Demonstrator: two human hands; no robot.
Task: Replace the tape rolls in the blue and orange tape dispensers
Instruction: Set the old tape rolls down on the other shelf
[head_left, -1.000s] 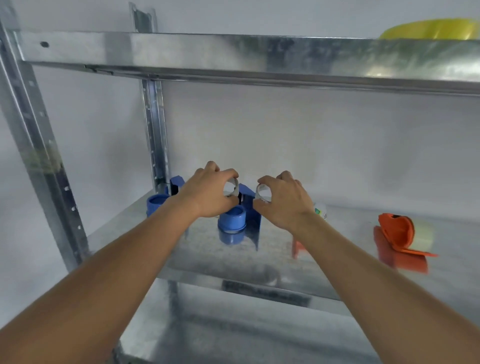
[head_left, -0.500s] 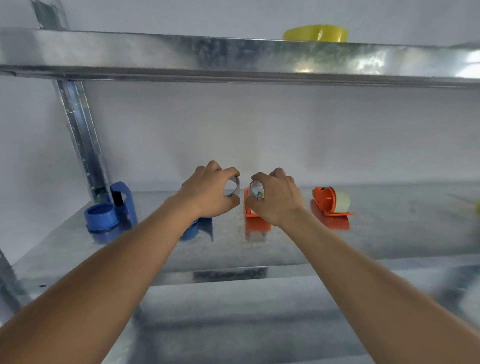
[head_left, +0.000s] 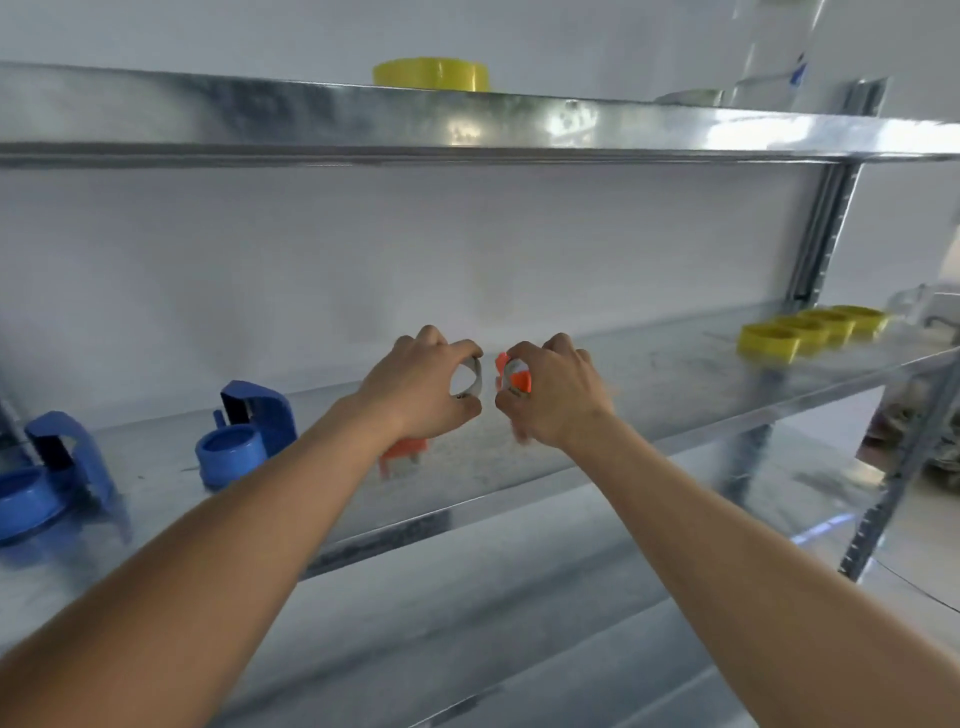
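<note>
My left hand pinches a small grey tape core between thumb and fingers, above the middle shelf. My right hand sits just right of it and pinches a second small ring, mostly hidden by the fingers. Orange dispenser parts show behind the right hand and below the left wrist. Two blue tape dispensers stand on the shelf to the left, one nearer my arm and one at the frame edge.
Several yellow tape rolls lie in a row at the shelf's far right. One yellow roll sits on the upper shelf. An upright post stands at the right, with a lower shelf beneath my arms.
The view has swung right along the shelf: the blue dispensers slid to the left and the yellow rolls came into sight. Both hands stay close together, each still pinching its ring.
</note>
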